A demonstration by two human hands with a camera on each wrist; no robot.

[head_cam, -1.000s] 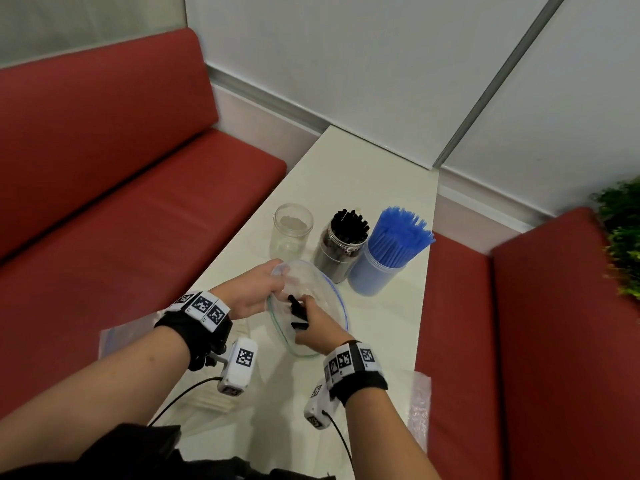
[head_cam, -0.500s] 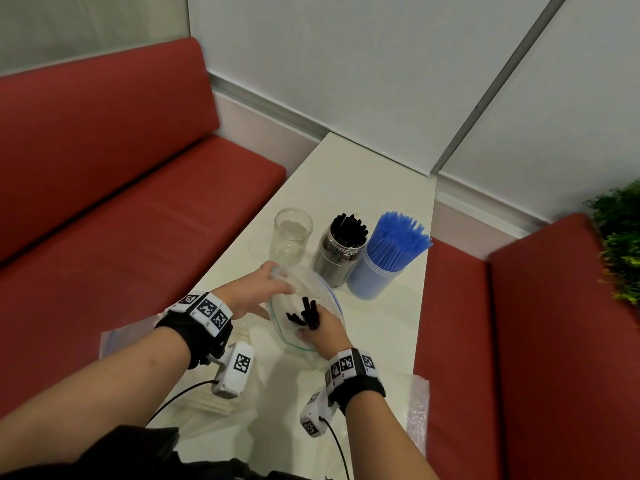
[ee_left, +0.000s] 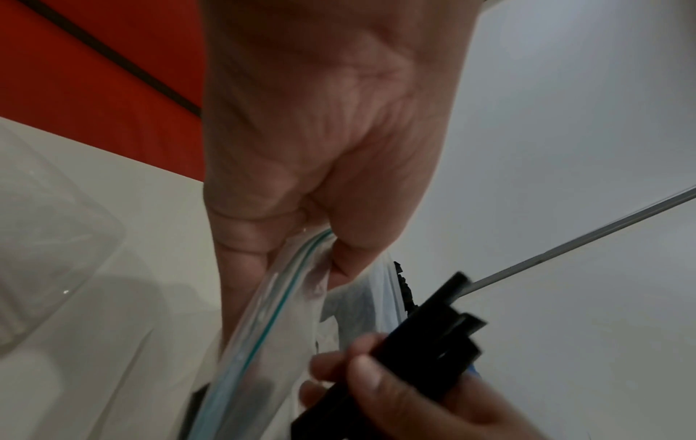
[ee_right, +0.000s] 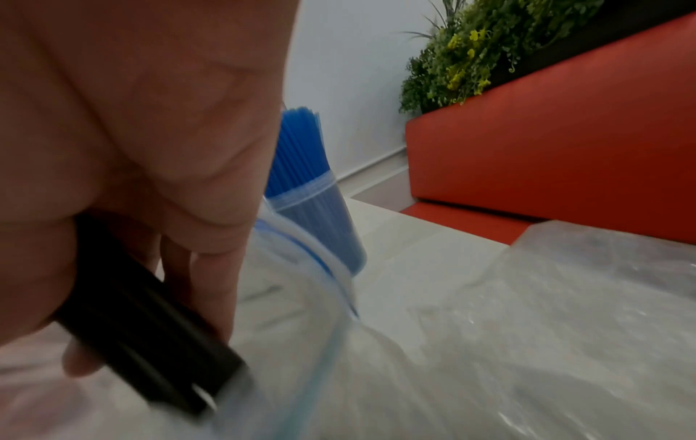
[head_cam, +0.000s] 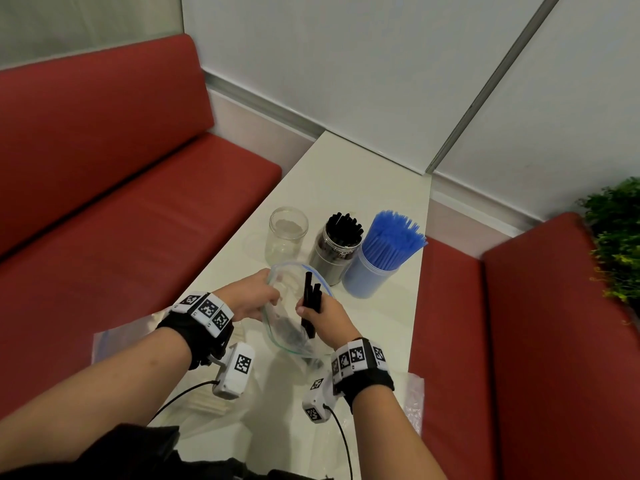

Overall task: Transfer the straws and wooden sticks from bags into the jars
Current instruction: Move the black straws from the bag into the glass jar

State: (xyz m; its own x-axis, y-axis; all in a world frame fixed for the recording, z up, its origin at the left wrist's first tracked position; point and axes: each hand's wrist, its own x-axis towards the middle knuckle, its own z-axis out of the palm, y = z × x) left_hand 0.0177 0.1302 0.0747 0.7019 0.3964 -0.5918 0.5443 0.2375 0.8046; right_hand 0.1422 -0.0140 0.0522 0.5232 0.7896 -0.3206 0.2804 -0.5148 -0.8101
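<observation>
I find no readable text, labels or numbers; only black-and-white square fiducial markers (head_cam: 208, 309) on black wristbands.

I'm in a cafe/diner-type booth: red padded benches (head_cam: 114, 188) either side of a narrow white desk (head_cam: 349, 181), planter w/ greenery (ee_right: 485, 50) behind.

Three jars stand in a row across the tabletop (head_cam: 363, 174), mid-length: empty jar (head_cam: 286, 233) toward the left edge, jar of short straws (head_cam: 335, 252) in the middle, jar of long straws (head_cam: 375, 265) nearest the right edge. Before them, an open bag (head_cam: 287, 323) between left hand (head_cam: 249, 299) and right hand (head_cam: 329, 318). Straw bundle (head_cam: 310, 306) stands in the bag's mouth. More bags lie at the near corners: one left (head_cam: 117, 341), one right (head_cam: 414, 400). Benches flank both long edges.
</observation>
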